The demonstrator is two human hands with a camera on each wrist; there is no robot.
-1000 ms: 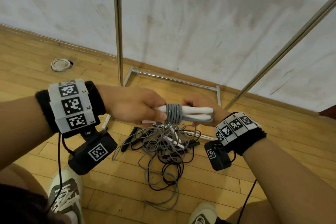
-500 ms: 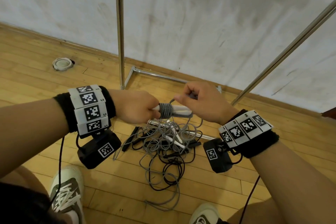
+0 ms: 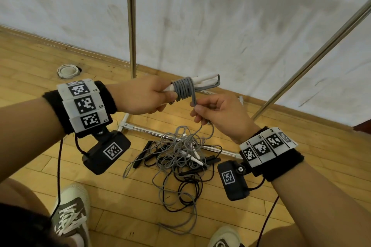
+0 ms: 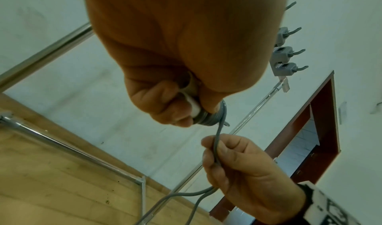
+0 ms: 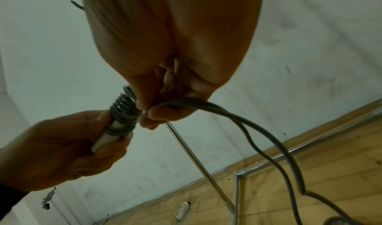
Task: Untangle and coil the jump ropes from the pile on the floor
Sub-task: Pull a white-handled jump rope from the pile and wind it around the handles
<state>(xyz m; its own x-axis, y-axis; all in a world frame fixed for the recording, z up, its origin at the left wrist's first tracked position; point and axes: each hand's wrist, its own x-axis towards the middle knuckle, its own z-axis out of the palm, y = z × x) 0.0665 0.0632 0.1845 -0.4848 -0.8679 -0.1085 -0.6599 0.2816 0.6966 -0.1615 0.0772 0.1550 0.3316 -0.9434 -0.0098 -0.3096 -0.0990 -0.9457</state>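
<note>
My left hand (image 3: 144,97) grips two white handles (image 3: 204,80) held side by side, with grey rope wound round them in a tight coil (image 3: 183,89). Just below and to the right, my right hand (image 3: 218,114) pinches the grey rope (image 3: 193,100) as it leaves the coil. From that hand two grey strands (image 5: 268,130) hang down to the tangled pile (image 3: 180,154) of grey and black ropes on the wooden floor. The left wrist view shows the coil (image 4: 211,119) at my left fingertips and the rope (image 4: 216,148) running through my right fist.
A metal rack stands over the pile: an upright pole (image 3: 131,22), a slanted pole (image 3: 313,54) and a floor bar (image 3: 180,138). White wall behind. A round white floor fitting (image 3: 67,70) lies far left. My shoes (image 3: 70,214) are near the pile's front.
The left hand has lifted the wrapped handles up and tilted them. The right hand came off the top of the bundle and dropped below it, drawing the grey rope downward from the coil.
</note>
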